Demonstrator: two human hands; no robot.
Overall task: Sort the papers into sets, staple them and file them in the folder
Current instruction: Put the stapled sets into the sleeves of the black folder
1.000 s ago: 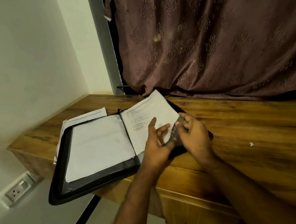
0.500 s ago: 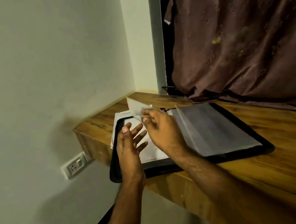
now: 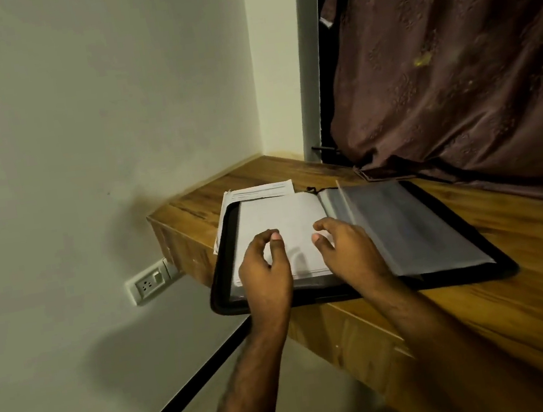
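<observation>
Filing step: folder (image 3: 364, 288) lies open on desk (image 3: 516, 294), papers (image 3: 283, 225) in its left half; left hand (image 3: 264, 269) and right hand (image 3: 348, 251) hover over them, fingers loosely curled, pinching nothing; next, probably press stack flat.

Both hands, left (image 3: 264, 269) and right (image 3: 348, 251), hover loosely curled over papers (image 3: 282, 218) in the open folder (image 3: 462, 275)

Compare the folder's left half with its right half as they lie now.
The left half shows a white paper sheet, with both hands over it; the right half shows grey translucent sleeves with no hand on them. Loose papers stick out behind the left half only. Both lie flat, open, inside one black border.
</observation>
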